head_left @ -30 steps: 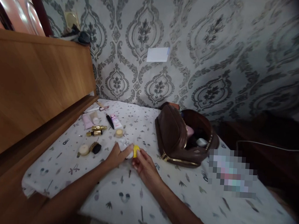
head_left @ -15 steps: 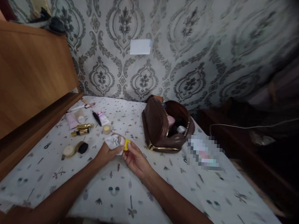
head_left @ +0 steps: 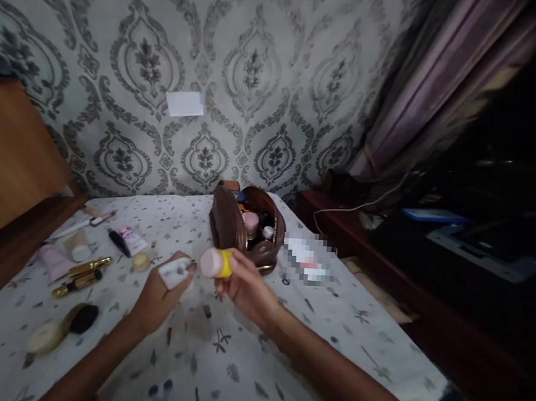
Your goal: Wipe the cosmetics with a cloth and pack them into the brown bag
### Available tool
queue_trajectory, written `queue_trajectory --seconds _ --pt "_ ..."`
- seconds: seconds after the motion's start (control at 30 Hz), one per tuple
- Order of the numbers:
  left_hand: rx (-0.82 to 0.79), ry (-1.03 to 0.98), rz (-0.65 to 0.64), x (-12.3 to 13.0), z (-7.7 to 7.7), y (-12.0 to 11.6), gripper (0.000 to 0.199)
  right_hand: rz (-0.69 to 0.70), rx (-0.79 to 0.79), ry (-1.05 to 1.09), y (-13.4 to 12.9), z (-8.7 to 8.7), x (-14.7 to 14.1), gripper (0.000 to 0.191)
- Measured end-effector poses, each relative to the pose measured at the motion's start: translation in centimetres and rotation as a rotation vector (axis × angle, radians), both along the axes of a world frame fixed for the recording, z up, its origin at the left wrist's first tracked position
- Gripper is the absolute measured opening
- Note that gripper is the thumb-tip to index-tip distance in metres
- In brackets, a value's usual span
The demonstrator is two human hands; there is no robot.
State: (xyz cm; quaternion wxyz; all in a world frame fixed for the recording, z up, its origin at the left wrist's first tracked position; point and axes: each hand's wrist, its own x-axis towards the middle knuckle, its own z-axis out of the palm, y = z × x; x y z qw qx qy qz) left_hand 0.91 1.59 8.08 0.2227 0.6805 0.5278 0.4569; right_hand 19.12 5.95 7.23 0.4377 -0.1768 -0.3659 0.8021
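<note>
My right hand point(head_left: 249, 287) grips a small yellow bottle with a pale pink cap point(head_left: 216, 264), held sideways above the bed-like surface. To its left, my left hand point(head_left: 162, 294) is closed around a crumpled white wipe point(head_left: 175, 272) with grey smudges. A small gap separates the wipe from the bottle. Just behind the bottle stands an open brown bag point(head_left: 230, 219), with a pink-lidded item point(head_left: 249, 222) and a white-topped item point(head_left: 268, 231) inside.
On the patterned white cloth point(head_left: 235, 356) at left lie a pink tube point(head_left: 54, 262), gold tubes point(head_left: 89, 266), a black item point(head_left: 119, 241), a small yellowish jar point(head_left: 141, 262) and an open compact point(head_left: 83, 318). A wooden panel point(head_left: 16, 167) borders the left.
The view has turned right. My hands have moved apart; the wipe, which was around the bottle, is now off it in my left hand, while my right hand keeps the bottle.
</note>
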Motion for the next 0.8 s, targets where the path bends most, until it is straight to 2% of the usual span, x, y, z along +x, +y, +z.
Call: queue_trajectory --seconds 0.03,0.07,0.13,0.2,0.33,0.47,0.57,0.67,0.73,0.8 --pt "0.033 0.121 -0.079 0.9 0.6 0.4 0.016 -0.063 0.040 -0.017 0.5 1.0 1.4 0.039" --pt "0.073 0.247 -0.140 1.9 0.9 0.8 0.023 -0.122 0.074 -0.048 1.0 1.9 2.7 0.038" --pt "0.160 0.490 -0.191 4.2 1.2 1.8 0.051 -0.264 0.175 -0.085 2.1 3.7 5.2 0.037" --pt "0.217 0.688 -0.175 6.7 1.1 2.8 0.069 -0.387 0.295 -0.154 3.3 5.2 7.2 0.036" --pt "0.280 0.945 -0.100 10.6 1.3 4.9 0.072 -0.529 0.513 -0.345 5.7 6.9 9.7 0.038" --pt "0.184 1.124 0.017 11.8 1.7 5.7 0.065 -0.558 0.724 -0.549 7.6 7.8 10.6 0.033" --pt "0.166 1.142 -0.052 11.1 1.1 5.4 0.062 -0.546 0.999 -0.772 8.7 8.3 10.9 0.028" --pt "0.271 1.140 -0.125 9.8 -0.4 4.9 0.069 -0.463 1.195 -0.942 9.7 8.7 11.2 0.028" --pt "0.369 1.149 -0.147 9.0 -1.2 4.6 0.072 -0.388 1.237 -1.001 10.2 8.8 11.4 0.025" --pt "0.399 1.167 -0.164 8.6 -1.5 4.4 0.073 -0.292 1.244 -1.063 10.6 8.8 11.5 0.022"
